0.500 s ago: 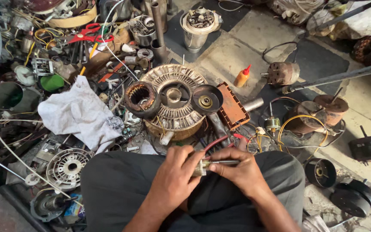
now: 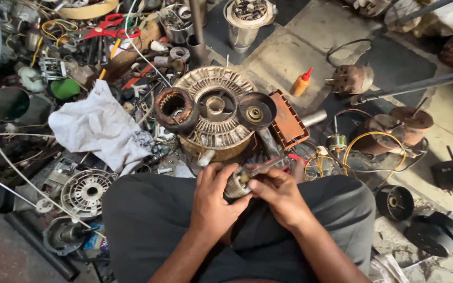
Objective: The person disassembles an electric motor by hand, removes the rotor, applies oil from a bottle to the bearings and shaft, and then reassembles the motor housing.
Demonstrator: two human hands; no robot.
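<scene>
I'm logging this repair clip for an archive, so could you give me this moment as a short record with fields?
setting: cluttered workshop floor, person seated, parts all around
left hand: left hand grips a small ridged cylindrical motor part
right hand: right hand holds a thin metal tool against that part
ahead: large round finned housing, brown wound coil
left side: crumpled white cloth
farther off: small orange bottle, red scissors
</scene>
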